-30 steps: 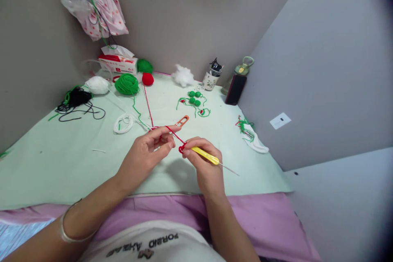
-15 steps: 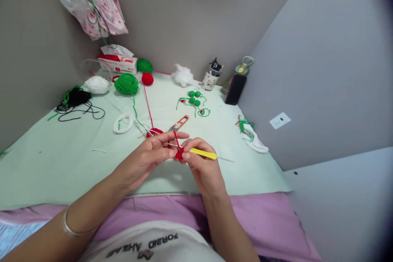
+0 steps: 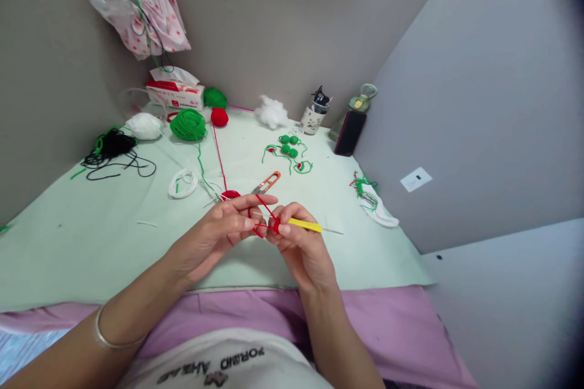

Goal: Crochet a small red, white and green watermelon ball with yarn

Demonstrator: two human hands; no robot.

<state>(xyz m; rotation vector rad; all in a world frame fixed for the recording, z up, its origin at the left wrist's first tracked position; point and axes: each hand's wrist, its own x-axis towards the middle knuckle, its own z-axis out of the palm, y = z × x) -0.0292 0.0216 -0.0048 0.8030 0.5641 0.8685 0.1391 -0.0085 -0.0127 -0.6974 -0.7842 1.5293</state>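
Your right grip (image 3: 303, 246) pinches the hook (image 3: 305, 226) and the red piece (image 3: 276, 225), both above the bench (image 3: 114, 249). Your left grip (image 3: 216, 231), close beside it, pinches red yarn (image 3: 266, 206) (the snips (image 3: 272, 179) lie just beyond your fingers).

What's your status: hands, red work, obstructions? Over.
Right hand: holding yellow-handled metal hook, small red yarn piece. Left hand: taut, thin red strand running to piece. Orange-handled metal snips close beyond, apparently clear.
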